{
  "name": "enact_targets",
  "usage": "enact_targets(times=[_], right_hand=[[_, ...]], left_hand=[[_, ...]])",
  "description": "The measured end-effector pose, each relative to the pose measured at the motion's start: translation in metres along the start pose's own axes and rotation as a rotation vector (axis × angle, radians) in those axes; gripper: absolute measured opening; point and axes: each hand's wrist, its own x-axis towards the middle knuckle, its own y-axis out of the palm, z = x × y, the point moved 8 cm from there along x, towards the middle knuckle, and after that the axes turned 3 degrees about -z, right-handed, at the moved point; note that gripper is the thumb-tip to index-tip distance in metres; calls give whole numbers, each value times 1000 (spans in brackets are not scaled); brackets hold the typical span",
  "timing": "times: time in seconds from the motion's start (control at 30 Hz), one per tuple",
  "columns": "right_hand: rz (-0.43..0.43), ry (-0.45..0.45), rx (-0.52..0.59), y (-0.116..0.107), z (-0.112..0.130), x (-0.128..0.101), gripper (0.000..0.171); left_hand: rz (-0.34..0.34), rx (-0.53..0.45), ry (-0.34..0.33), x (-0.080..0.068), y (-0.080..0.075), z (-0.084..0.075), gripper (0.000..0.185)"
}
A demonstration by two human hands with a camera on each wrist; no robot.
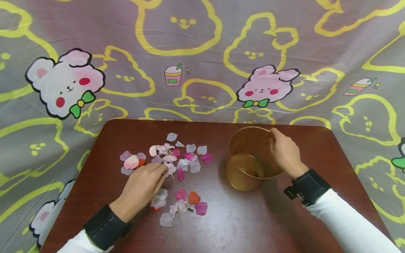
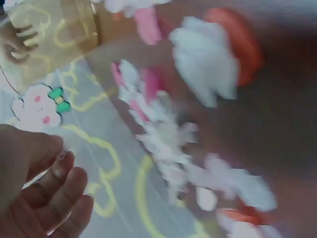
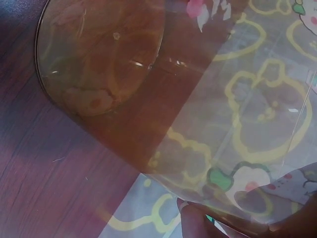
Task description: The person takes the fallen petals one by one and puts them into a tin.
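Observation:
My left hand (image 1: 142,182) is low over scattered flower petals (image 1: 190,158) on the left half of the table. In the left wrist view its thumb and index finger meet at a small pale bit (image 2: 63,153), too little shown to name surely. A pale pink flower (image 1: 171,169) lies by the fingertips. My right hand (image 1: 284,153) grips the rim of a clear amber bucket (image 1: 243,175), thumb on one side and fingers on the other. The bucket leans somewhat, and its round bottom (image 3: 104,54) shows through the wall. No petals are seen inside it.
The brown wooden table (image 1: 227,225) has rounded far corners. A curtain (image 1: 196,70) printed with bunnies and yellow outlines hangs behind and beside it. A nearer petal cluster (image 1: 183,207), pink, orange and white, lies to the right of the left wrist.

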Motion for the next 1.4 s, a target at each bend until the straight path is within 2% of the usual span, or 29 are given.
enact_targets(times=[0.2,0.33,0.47,0.6,0.8,1.0,1.23,1.3,1.4], right_hand=[[-10,-5,2,-3,-2,0,21],[-13,-7,10,-4,-3,-2,19],[-20,-9,7,-4,-3,-3,20],[-26,-12,6,-4,-2,-3,22],[-14,-11,18,-3,-1,-3,20],[4,-7,23,-1,1,-2,18],[-10,-15,22,-2,1,-2,17],[-12,-15,17,-2,1,-2,19],[-15,-16,18,-1,1,-2,19]], left_hand=[[-95,-1,145,41,-22,-42,30],[-170,-12,251,67,-33,-76,23],[-250,-33,339,85,-38,-108,11],[-263,-43,375,98,-37,-132,5],[-193,4,417,114,-24,-164,7],[-107,66,430,123,-5,-180,9],[27,40,370,124,13,-176,16],[30,31,364,123,14,-174,18],[-7,23,365,123,8,-168,20]])
